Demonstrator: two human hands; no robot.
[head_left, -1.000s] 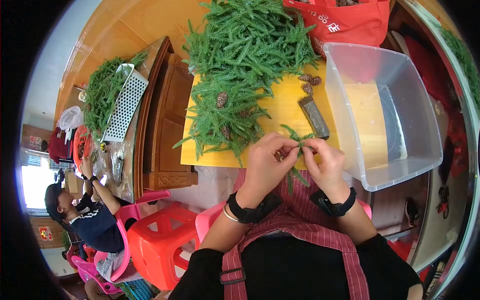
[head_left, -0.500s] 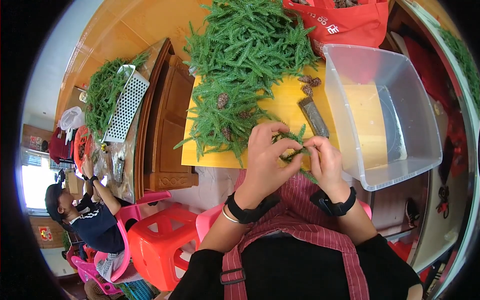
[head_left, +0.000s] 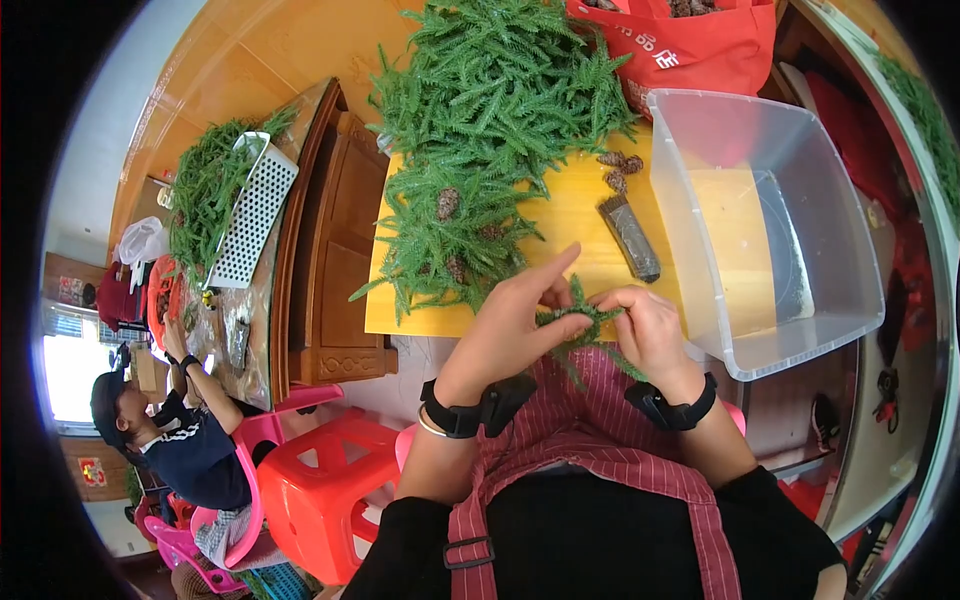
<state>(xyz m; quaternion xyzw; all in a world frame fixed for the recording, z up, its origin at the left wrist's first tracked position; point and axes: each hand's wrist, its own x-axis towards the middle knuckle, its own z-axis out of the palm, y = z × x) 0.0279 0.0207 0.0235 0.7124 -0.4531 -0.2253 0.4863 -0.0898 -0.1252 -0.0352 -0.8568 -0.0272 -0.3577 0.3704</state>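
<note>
- Looking down from the wearer's head, through the left one of two side-by-side fisheye lenses.
- Hanging close above the left hand (head_left: pixel 520 325) and right hand (head_left: pixel 652 332), facing the yellow table (head_left: pixel 585 225).
- Catching the apron (head_left: pixel 590 410) below.
- Reaching leftward to a farther co-worker (head_left: pixel 195 450), bending straight edges.

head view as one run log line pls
left hand: thumb against sprig | right hand: pinching sprig | nearby: greenery pile, pinecones, clear bin

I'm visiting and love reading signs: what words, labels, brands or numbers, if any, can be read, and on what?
Red bag: white lettering, which I won't copy out.
Wall picture at far left: any writing is too small to read.
Dark bundle beside the clear bin: no readable lettering.
</note>
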